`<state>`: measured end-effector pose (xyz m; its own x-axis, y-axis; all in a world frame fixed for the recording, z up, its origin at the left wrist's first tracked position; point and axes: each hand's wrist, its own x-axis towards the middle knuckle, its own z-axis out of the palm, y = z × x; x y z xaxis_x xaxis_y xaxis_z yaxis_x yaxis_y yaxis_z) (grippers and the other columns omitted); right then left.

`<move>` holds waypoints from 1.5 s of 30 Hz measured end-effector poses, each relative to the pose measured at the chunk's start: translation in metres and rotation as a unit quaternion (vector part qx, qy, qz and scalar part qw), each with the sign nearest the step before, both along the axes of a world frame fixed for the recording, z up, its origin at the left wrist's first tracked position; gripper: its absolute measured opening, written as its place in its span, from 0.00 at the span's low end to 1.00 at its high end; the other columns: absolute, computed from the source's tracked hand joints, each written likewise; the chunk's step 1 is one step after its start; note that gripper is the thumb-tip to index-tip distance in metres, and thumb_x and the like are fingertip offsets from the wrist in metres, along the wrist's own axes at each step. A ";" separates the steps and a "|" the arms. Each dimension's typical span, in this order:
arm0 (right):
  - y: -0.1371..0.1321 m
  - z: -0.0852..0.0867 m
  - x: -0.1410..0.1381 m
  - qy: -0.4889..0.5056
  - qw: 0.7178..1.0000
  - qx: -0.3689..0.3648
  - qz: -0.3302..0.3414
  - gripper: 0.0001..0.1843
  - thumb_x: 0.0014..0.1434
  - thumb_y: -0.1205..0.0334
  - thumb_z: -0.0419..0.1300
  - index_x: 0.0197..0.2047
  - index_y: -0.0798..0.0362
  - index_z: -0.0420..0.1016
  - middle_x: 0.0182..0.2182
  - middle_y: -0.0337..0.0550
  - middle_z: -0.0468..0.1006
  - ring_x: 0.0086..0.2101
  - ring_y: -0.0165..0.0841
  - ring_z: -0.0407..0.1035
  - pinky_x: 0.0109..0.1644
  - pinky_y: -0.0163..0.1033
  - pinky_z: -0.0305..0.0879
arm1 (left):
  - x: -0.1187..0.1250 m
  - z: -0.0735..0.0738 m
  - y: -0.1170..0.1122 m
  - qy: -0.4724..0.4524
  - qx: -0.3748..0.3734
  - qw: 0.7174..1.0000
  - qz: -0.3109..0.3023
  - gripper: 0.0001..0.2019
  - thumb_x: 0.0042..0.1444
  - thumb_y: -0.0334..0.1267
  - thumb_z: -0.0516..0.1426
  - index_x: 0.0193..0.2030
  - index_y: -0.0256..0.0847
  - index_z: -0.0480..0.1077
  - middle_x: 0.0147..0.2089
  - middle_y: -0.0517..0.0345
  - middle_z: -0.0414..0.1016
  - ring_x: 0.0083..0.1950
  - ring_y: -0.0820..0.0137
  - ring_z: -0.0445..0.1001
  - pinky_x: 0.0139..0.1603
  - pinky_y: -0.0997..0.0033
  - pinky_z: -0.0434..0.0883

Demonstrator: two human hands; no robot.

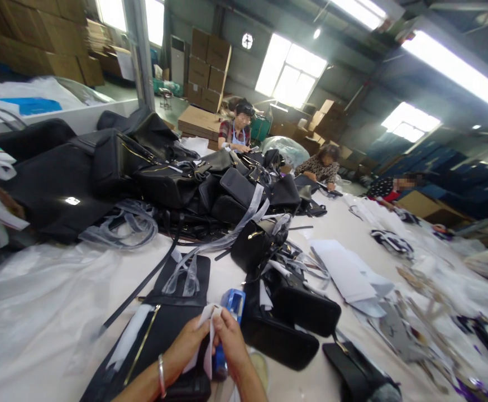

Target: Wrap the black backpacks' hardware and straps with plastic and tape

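My left hand point(189, 341) and my right hand point(232, 341) are close together, fingers closed on a folded piece of whitish paper point(204, 363) between them. Beneath lies a black bag point(172, 321) with a gold zipper point(146, 343) and white wrapping along one side. Clear plastic covers its upper straps point(183, 282). Just behind my right hand, partly hidden by it, is a blue object point(234, 301) that looks like a tape dispenser. More black bags point(281, 340) lie to the right of my hands.
A large heap of black bags point(164, 184) covers the table's far left, with plastic-wrapped straps point(244, 223) trailing off it. White sheets point(348, 273) and loose straps point(420, 335) lie at right. Co-workers point(235, 134) sit across the table. Cardboard boxes point(206, 67) are stacked behind.
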<state>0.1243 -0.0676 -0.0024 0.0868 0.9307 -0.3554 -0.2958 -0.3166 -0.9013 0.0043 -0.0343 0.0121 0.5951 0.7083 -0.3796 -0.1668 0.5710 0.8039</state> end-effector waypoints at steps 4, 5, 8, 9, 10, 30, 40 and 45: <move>0.004 0.017 0.006 0.004 1.000 0.005 0.014 0.18 0.55 0.46 0.62 0.37 0.54 0.72 0.18 0.29 0.59 0.16 0.20 0.50 0.17 0.26 0.48 | -0.002 0.008 0.002 0.003 -0.020 1.000 -0.007 0.22 0.56 0.53 0.56 0.45 0.35 0.73 0.30 0.55 0.76 0.31 0.66 0.73 0.35 0.69 0.69; 0.004 0.019 0.007 -0.007 1.000 0.003 0.010 0.18 0.55 0.46 0.62 0.37 0.55 0.73 0.18 0.29 0.60 0.16 0.20 0.50 0.18 0.26 0.48 | -0.002 0.010 0.002 0.007 -0.016 1.000 -0.007 0.21 0.55 0.52 0.57 0.44 0.35 0.74 0.30 0.54 0.77 0.32 0.66 0.74 0.36 0.69 0.69; 0.004 0.018 0.007 -0.051 0.999 -0.009 -0.017 0.20 0.54 0.45 0.62 0.35 0.56 0.74 0.16 0.30 0.61 0.16 0.22 0.52 0.18 0.27 0.49 | -0.001 0.013 0.001 0.017 0.015 1.000 -0.005 0.18 0.53 0.49 0.59 0.39 0.34 0.76 0.30 0.55 0.77 0.33 0.66 0.73 0.36 0.70 0.68; 0.003 0.017 0.006 -0.061 0.998 -0.013 -0.026 0.20 0.54 0.44 0.61 0.34 0.56 0.74 0.15 0.30 0.61 0.15 0.22 0.52 0.18 0.28 0.49 | 0.000 0.013 0.001 0.020 0.021 1.000 -0.003 0.18 0.53 0.49 0.59 0.39 0.34 0.76 0.29 0.55 0.77 0.32 0.66 0.73 0.36 0.70 0.68; 0.003 0.015 0.006 -0.067 0.997 -0.019 -0.033 0.21 0.54 0.44 0.61 0.34 0.56 0.73 0.14 0.29 0.60 0.15 0.22 0.52 0.17 0.28 0.49 | 0.001 0.013 0.001 0.023 0.021 1.000 -0.003 0.18 0.53 0.49 0.59 0.40 0.34 0.76 0.29 0.55 0.77 0.32 0.66 0.73 0.36 0.70 0.68; 0.000 -0.001 0.005 -0.243 0.963 -0.015 -0.112 0.21 0.54 0.44 0.60 0.28 0.56 0.74 0.20 0.36 0.69 0.22 0.29 0.61 0.25 0.31 0.58 | 0.012 -0.020 -0.016 0.082 0.118 0.990 -0.009 0.28 0.55 0.53 0.57 0.56 0.36 0.65 0.29 0.59 0.73 0.27 0.68 0.70 0.27 0.73 0.68; -0.014 0.038 0.021 0.031 0.999 -0.004 0.013 0.32 0.51 0.42 0.63 0.54 0.51 0.68 0.30 0.40 0.74 0.23 0.30 0.66 0.30 0.37 0.66 | -0.002 -0.010 -0.007 -0.034 0.029 0.997 -0.058 0.18 0.56 0.50 0.57 0.42 0.34 0.69 0.31 0.55 0.73 0.27 0.71 0.71 0.29 0.73 0.67; -0.011 0.031 0.025 0.029 0.997 -0.004 0.065 0.27 0.53 0.42 0.62 0.44 0.57 0.72 0.17 0.34 0.68 0.17 0.27 0.62 0.22 0.32 0.59 | -0.004 -0.019 -0.006 -0.070 0.013 0.993 -0.099 0.16 0.56 0.46 0.57 0.39 0.32 0.71 0.33 0.51 0.75 0.29 0.69 0.73 0.32 0.70 0.68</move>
<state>0.1498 -0.0783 0.0281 -0.0549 0.9302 -0.3629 -0.3036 -0.3618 -0.8814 -0.0001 -0.0399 -0.0069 0.7693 0.5806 -0.2667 -0.1640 0.5829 0.7958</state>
